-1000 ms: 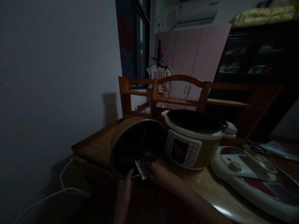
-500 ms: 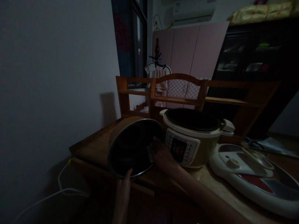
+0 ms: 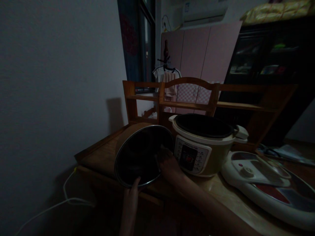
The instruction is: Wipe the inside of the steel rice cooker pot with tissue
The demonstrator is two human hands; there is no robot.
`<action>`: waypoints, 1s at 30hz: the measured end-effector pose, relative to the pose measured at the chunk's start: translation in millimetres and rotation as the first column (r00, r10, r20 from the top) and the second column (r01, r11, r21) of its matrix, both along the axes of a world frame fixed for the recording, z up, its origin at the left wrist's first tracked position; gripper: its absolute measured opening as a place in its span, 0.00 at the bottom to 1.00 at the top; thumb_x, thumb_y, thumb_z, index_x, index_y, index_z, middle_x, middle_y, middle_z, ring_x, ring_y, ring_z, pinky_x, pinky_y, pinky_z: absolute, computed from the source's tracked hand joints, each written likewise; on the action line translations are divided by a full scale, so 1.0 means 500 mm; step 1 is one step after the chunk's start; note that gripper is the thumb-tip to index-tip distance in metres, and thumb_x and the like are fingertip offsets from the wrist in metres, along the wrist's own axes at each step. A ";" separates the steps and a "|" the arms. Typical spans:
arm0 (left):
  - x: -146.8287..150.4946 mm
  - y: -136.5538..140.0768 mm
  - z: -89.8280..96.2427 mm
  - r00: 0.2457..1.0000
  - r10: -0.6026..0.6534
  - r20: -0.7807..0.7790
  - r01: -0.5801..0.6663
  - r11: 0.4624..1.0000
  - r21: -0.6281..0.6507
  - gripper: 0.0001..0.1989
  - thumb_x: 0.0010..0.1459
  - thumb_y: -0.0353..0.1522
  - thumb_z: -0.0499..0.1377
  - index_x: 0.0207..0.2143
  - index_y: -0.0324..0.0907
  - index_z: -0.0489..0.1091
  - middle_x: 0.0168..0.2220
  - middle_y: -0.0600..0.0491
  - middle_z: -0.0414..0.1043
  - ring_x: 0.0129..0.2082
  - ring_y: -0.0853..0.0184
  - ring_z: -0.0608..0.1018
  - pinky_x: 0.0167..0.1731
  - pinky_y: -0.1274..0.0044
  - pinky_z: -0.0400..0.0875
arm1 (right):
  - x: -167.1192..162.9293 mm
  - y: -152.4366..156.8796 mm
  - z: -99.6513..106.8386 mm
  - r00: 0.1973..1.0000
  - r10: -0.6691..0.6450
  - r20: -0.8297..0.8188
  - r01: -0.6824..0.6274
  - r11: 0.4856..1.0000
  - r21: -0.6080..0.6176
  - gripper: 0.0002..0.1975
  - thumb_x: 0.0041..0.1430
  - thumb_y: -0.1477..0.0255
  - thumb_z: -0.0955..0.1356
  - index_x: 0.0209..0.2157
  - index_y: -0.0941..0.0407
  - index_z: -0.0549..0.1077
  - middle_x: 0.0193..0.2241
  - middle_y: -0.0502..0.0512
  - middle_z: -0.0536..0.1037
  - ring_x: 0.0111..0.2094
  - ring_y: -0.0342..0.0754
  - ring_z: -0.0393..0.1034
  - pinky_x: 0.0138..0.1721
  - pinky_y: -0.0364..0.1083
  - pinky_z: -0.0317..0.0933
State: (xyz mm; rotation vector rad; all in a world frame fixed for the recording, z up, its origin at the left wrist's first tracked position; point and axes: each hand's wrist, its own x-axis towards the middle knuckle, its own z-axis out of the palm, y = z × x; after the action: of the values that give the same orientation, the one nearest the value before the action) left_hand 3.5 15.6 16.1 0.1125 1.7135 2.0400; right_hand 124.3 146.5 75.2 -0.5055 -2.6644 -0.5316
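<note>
A dark-lined inner cooking pot (image 3: 134, 157) with a tan outside lies tilted on the table, its mouth towards me. My left hand (image 3: 132, 191) grips its lower rim, thumb inside and the other fingers hidden beneath. My right hand (image 3: 168, 164) reaches into the right part of the mouth, closed round a pale cloth or tissue (image 3: 158, 160) held against the inner wall; the dim light blurs its outline. Just right of the pot stands the electric pressure cooker body (image 3: 219, 154), lidless, its control panel facing me.
The cooker's lid (image 3: 265, 186) lies on the table at the right. A wooden shelf rack (image 3: 189, 105) runs along the table's back edge. A white cable (image 3: 65, 193) hangs beside the table at the left, near the wall (image 3: 61, 82). Pink cupboards (image 3: 194, 55) stand behind.
My right hand and the cloth have shifted slightly inside the pot, and less of the cloth shows. My left hand keeps its grip on the rim.
</note>
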 end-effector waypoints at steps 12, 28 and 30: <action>-0.002 -0.020 -0.030 0.995 -0.081 -0.050 0.082 0.997 0.017 0.10 0.52 0.34 0.63 0.38 0.42 0.76 0.46 0.47 0.77 0.56 0.55 0.72 0.55 0.62 0.67 | -0.043 0.019 0.005 0.999 0.042 0.030 -0.040 0.997 -0.069 0.16 0.64 0.74 0.64 0.52 0.63 0.72 0.53 0.65 0.72 0.56 0.58 0.61 0.61 0.56 0.49; -0.009 -0.003 -0.044 0.995 -0.091 0.046 0.084 0.986 0.146 0.17 0.51 0.29 0.62 0.45 0.42 0.73 0.59 0.44 0.66 0.55 0.51 0.72 0.42 0.65 0.77 | -0.026 -0.007 0.017 0.993 -0.003 0.118 0.023 0.986 -0.167 0.17 0.63 0.76 0.63 0.52 0.63 0.72 0.52 0.69 0.72 0.54 0.58 0.64 0.55 0.56 0.55; -0.002 -0.002 -0.032 0.995 -0.079 0.062 0.069 0.987 0.147 0.22 0.52 0.30 0.62 0.51 0.43 0.69 0.61 0.45 0.64 0.55 0.52 0.72 0.40 0.65 0.78 | -0.017 -0.014 0.020 0.991 -0.004 0.132 0.027 0.984 -0.176 0.16 0.63 0.76 0.63 0.51 0.63 0.73 0.51 0.69 0.73 0.54 0.58 0.64 0.55 0.56 0.55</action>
State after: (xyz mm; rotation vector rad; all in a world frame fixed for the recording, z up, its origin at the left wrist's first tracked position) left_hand 2.3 14.6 0.3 0.1500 1.4979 2.0871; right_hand 115.8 139.3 85.0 -0.5606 -2.8525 -0.3432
